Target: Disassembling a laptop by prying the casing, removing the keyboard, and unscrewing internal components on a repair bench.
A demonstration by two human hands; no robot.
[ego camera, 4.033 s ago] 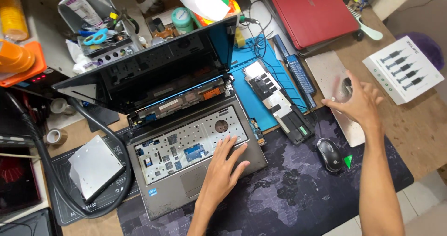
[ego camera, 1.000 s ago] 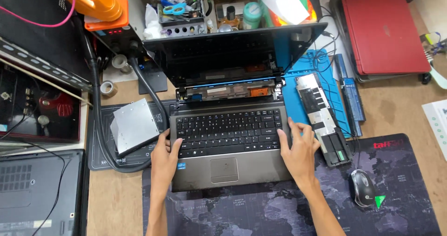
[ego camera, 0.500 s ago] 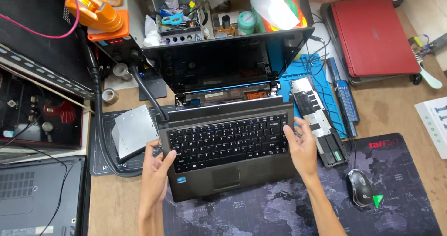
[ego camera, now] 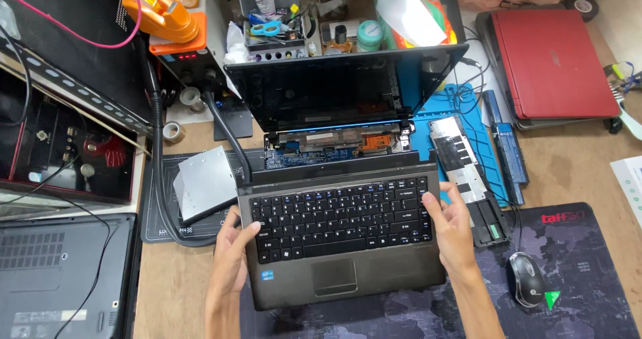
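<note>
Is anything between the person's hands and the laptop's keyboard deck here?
Nothing visible. The left hand grips the left edge of the keyboard deck, the right hand its right edge; both touch it directly.

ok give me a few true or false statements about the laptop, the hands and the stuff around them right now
1. Both hands grip the sides of the grey laptop: true; left hand at its left edge, right hand at its right.
2. The keyboard is missing from the laptop: false, it sits in place.
3. A closed red laptop lies at the far right: true.
4. The right hand rests on the mouse: false, the mouse lies untouched.
5. The silver optical drive lies right of the laptop: false, left.
</note>
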